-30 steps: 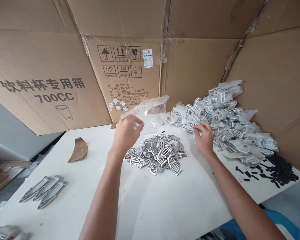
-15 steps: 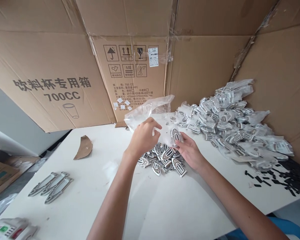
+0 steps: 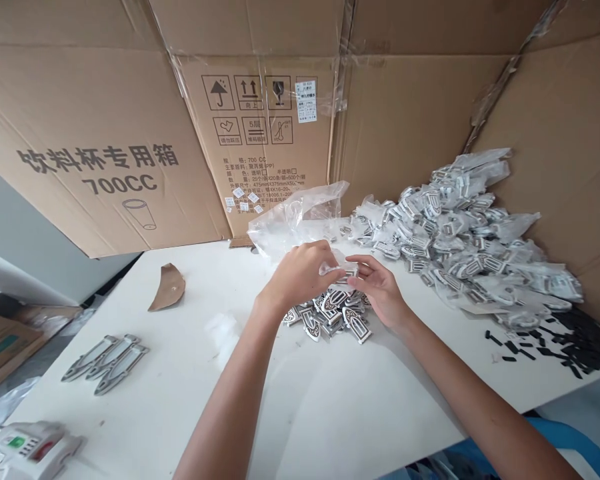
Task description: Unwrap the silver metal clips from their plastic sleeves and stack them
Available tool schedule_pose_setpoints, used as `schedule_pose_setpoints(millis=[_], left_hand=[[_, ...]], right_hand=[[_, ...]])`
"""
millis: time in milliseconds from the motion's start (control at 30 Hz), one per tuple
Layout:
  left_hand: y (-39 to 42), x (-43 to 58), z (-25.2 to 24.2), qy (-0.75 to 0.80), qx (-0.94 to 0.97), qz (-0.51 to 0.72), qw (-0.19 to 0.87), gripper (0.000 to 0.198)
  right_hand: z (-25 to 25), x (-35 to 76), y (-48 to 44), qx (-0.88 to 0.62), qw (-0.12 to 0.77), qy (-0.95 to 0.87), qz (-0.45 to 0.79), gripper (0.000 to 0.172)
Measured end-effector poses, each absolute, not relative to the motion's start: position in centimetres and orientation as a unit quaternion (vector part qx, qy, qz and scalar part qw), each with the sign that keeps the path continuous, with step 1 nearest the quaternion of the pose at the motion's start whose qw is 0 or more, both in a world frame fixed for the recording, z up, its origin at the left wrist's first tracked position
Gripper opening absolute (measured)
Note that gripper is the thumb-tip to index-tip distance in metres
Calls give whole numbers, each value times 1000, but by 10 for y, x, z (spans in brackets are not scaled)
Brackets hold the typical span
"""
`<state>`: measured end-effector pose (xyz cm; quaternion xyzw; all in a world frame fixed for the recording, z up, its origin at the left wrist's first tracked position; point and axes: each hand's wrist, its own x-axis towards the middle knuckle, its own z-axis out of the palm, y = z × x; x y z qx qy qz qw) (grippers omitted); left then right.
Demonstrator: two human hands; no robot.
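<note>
Over the middle of the table, my left hand is closed on the edge of a small clear plastic bag. My right hand grips the same bag from the other side, fingers around the patterned, arch-shaped silver piece inside it. Fingers and crumpled film hide much of that piece. Just below both hands lies a loose pile of similar arch-shaped pieces, white and dark with scrollwork. Behind my left hand, a larger clear plastic bag stands crumpled against the cardboard.
A big heap of bagged pieces covers the back right, with small black strips nearby. On the left lie a cardboard scrap, several larger grey frames and a white device. Cardboard walls enclose the back.
My left hand has moved right onto the bag in my right hand and closed on its edge. The bagged piece has tipped, so its patterned face shows less.
</note>
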<state>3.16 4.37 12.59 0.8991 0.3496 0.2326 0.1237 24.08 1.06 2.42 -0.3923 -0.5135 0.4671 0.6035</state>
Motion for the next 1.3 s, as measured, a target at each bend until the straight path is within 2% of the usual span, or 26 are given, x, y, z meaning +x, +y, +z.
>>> schedule_pose_setpoints(millis=[400, 667, 1000, 1133, 1233, 1300], left_hand=[[46, 32, 131, 369, 856, 322, 166, 20], [52, 17, 135, 393, 835, 351, 159, 19], [50, -7, 150, 423, 808, 350, 213, 9], [51, -14, 152, 431, 806, 341, 219, 7], [53, -15, 151, 457, 798, 335, 204, 8], [54, -15, 149, 481, 786, 342, 184, 9]], right_hand=[[23, 237, 5, -384, 540, -529, 530, 45], [20, 238, 9, -370, 558, -531, 519, 50], [13, 241, 12, -385, 531, -573, 491, 42], [7, 251, 22, -424, 563, -581, 406, 34], [-6, 275, 39, -505, 588, -579, 254, 29], [-21, 299, 52, -572, 544, -600, 128, 24]])
